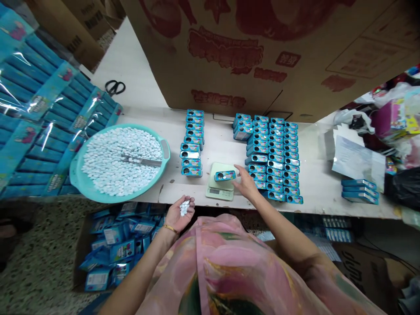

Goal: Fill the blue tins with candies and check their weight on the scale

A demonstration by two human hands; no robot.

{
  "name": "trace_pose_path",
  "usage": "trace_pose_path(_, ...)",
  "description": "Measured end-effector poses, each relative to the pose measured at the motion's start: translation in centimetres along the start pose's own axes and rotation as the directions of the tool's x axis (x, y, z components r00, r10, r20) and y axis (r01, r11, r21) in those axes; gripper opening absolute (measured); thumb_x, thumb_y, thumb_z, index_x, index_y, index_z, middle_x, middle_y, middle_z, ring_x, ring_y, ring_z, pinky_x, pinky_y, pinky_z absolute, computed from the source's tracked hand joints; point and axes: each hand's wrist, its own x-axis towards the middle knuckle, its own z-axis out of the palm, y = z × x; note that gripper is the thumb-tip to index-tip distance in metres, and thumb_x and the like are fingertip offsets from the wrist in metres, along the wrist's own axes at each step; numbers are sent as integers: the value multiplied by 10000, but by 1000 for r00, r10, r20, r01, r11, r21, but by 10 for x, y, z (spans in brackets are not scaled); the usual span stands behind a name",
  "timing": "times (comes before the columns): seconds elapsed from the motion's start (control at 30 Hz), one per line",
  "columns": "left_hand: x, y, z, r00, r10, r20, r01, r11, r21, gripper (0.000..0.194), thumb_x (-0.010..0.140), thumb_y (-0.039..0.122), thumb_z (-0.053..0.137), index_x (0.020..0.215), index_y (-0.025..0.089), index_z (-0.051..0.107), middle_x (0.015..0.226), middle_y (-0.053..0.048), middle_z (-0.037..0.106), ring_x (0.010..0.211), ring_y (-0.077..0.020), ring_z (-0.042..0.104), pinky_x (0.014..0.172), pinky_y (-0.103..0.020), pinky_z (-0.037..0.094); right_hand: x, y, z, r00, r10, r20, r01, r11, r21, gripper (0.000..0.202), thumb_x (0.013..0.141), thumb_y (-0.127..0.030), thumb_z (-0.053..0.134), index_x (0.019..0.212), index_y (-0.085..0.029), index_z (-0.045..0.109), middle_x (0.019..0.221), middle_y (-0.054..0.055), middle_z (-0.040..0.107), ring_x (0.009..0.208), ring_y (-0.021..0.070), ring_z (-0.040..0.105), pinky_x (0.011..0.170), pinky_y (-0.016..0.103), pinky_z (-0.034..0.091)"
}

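Observation:
My left hand (180,214) is palm up in front of the table edge, fingers curled around a small heap of white candies (184,208). A small blue box (225,175) with a dark round opening in its top stands on a pale green digital scale (219,193). At the right end of that box is my right hand (245,181), thumb and fingers apart; whether a fingertip touches the box I cannot tell. A turquoise basin (76,175) on the left holds many white candies, with a flat metal strip (144,161) lying on them.
Several blue boxes stand in a column (192,146) left of the scale and in rows (274,159) to its right. Behind rises a large cardboard carton (236,78). Plastic-wrapped blue packs (49,113) and scissors (114,87) are at left. Below sits a carton of blue packets (121,249).

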Motion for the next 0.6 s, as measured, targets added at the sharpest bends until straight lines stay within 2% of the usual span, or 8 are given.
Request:
trace_pose_path(0.07,3,1,-1,999,30,-43,-30,1000,6,247,823,160,377,666,101,559,656,-78,591,539,-97,565,438,-187,473,6,10,9,996,40,78,-43,998,35,471,700,-219,537,1155,-162,428,1108,86,521,971,184,498,820,345,403)
trace_pose_path(0.13,9,1,1,995,62,-74,-63,998,0,220,815,151,392,697,100,571,677,-87,609,594,-120,594,503,-223,512,9,3,17,995,32,90,-37,997,60,371,712,-226,525,1074,-161,478,1006,59,568,897,167,524,783,319,413)
trace_pose_path(0.23,18,2,9,993,102,-60,-104,994,-28,212,806,136,395,724,90,585,703,-105,628,682,-153,618,589,-261,533,9,-33,15,986,-144,85,145,989,-2,326,727,-247,529,1042,-169,492,966,54,571,890,172,501,768,306,399)
trace_pose_path(0.33,26,6,21,991,132,-4,-132,990,-38,219,798,143,399,725,81,597,679,-105,632,673,-167,618,626,-296,530,4,-70,3,928,-316,196,354,912,-206,376,743,-252,530,1106,-178,462,1018,80,547,914,204,458,769,325,366)
trace_pose_path(0.47,34,9,36,986,157,53,-156,987,-35,224,793,172,413,734,75,606,674,-99,637,656,-173,611,624,-309,511,4,-90,-2,882,-310,355,446,793,-415,346,755,-229,520,1093,-172,471,970,90,549,856,214,445,704,318,342)
trace_pose_path(0.6,41,1,47,988,152,31,-150,987,-65,224,793,164,409,696,84,595,646,-83,633,603,-151,598,590,-279,494,5,-97,-1,884,-289,368,450,742,-498,311,779,-221,485,1084,-162,474,951,94,544,837,216,436,675,325,317)
